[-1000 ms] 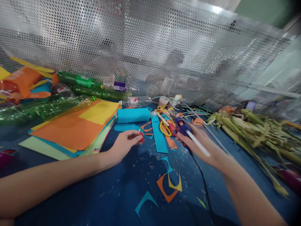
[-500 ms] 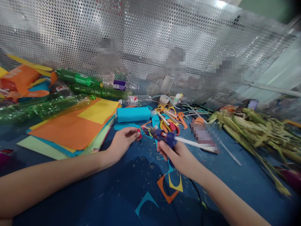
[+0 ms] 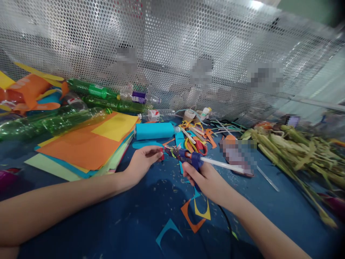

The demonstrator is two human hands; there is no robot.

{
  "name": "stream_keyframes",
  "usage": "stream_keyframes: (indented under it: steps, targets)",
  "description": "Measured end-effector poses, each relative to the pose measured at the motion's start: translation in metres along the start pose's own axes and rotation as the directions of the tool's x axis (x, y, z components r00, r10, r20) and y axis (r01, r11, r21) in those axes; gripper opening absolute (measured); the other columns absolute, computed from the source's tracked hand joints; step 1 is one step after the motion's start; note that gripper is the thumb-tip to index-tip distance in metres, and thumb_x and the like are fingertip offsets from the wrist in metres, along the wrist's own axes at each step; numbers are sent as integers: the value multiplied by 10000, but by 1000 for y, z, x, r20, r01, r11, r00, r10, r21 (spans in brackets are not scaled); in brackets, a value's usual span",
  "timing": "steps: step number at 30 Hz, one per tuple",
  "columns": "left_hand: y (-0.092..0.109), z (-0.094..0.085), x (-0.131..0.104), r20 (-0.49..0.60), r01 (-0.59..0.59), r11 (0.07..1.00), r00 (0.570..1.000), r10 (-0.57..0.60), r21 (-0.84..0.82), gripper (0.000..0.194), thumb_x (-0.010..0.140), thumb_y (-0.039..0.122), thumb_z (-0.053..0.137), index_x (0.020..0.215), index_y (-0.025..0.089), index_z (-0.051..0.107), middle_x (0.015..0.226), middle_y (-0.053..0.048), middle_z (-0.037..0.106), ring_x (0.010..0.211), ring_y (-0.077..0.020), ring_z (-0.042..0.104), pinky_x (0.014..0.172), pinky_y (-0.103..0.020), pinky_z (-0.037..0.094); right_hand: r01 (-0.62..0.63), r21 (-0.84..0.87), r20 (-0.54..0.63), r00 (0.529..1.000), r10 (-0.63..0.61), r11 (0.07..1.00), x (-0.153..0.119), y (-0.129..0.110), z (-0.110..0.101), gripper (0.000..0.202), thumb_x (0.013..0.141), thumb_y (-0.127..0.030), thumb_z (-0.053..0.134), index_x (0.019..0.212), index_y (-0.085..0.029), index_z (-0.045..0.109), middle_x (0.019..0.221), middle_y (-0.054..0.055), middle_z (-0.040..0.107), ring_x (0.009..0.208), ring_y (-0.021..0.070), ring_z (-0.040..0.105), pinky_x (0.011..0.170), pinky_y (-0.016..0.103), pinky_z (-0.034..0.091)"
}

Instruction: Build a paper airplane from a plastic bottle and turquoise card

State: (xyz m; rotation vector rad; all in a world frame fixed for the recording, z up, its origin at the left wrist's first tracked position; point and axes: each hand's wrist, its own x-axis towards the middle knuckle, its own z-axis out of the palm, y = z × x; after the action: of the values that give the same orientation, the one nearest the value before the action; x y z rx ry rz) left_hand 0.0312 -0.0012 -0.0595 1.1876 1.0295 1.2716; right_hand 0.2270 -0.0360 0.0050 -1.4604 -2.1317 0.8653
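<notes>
I've brought the glue gun (image 3: 197, 161) left, its nozzle (image 3: 166, 149) now at the small red piece (image 3: 162, 154), contact unclear | left grip (image 3: 143, 160) pinching that piece | right grip (image 3: 208, 180) wrapped around the glue gun | blue-wrapped bottle (image 3: 155, 131) just beyond.

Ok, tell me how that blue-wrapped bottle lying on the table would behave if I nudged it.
The blue-wrapped bottle would probably roll, since it lies on its side with a rounded body. It is likely light for its size, looking like a plastic drink bottle in paper. The smooth wrap might crease under a hard push, though its middle should stay fairly stiff.
</notes>
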Motion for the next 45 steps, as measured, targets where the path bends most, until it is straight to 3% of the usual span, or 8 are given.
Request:
stream_keyframes:
  steps: [12, 22, 31, 45]
  targets:
    - [1, 1, 0, 17, 5, 1000, 1000, -5, -23, 227, 693, 310, 657, 861, 157, 647, 847, -44, 668, 737, -157, 609, 775, -332, 492, -15, 2, 3, 1000, 15, 1000, 3, 2, 0, 452, 862, -550, 326, 692, -181, 523, 604, 11, 560, 515, 118, 519, 497, 257, 409]
    - [-1, 0, 1, 3, -4, 1000, 1000, 4, -30, 223, 688, 312, 665, 857, 167, 649, 823, -30, 668, 741, -160, 613, 769, -330, 494, 21, -110, 5, 1000, -20, 994, 1, -3, -3, 436, 870, -534, 309, 669, -202, 506, 494, -17, 514, 483, 131, 498, 464, 261, 382]
    - [0, 0, 0, -3, 15, 999, 1000, -15, -41, 228, 680, 304, 675, 860, 165, 667, 843, -36, 681, 746, -160, 616, 779, -334, 498, 29, -97, 2, 1000, -29, 995, 2, -1, -2, 422, 870, -539, 306, 708, -205, 507, 580, 3, 567, 517, 138, 519, 491, 265, 397]
    - [-1, 0, 1, -58, 6, 998, 998, -10, -61, 250, 692, 304, 670, 898, 162, 659, 882, -36, 675, 784, -153, 611, 808, -327, 494, 48, -141, 29, 999, -44, 989, -1, -3, -5, 411, 874, -523, 315, 762, -207, 552, 473, -31, 508, 457, 136, 496, 504, 270, 378]
